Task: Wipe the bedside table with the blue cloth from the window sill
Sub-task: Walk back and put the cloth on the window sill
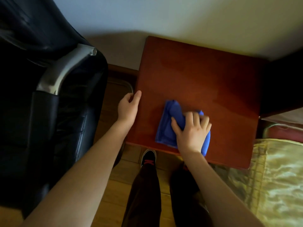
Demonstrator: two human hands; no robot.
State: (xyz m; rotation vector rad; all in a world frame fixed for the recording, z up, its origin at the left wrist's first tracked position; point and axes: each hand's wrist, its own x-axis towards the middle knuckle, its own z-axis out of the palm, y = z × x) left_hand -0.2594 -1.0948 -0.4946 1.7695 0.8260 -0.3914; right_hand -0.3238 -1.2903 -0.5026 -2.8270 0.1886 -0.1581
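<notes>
The bedside table (205,74) has a bare reddish-brown wooden top and stands against the wall. A crumpled blue cloth (168,123) lies on the near part of the top. My right hand (191,130) presses flat on the cloth with fingers spread, covering its right half. My left hand (128,107) holds the table's left edge, thumb on top, fingers curled down the side out of sight.
A black leather armchair (49,95) with a chrome arm stands close on the left. A bed with a gold cover (278,177) sits at the right, its dark headboard (285,89) beside the table. My legs and a black shoe (148,158) stand on the wooden floor below.
</notes>
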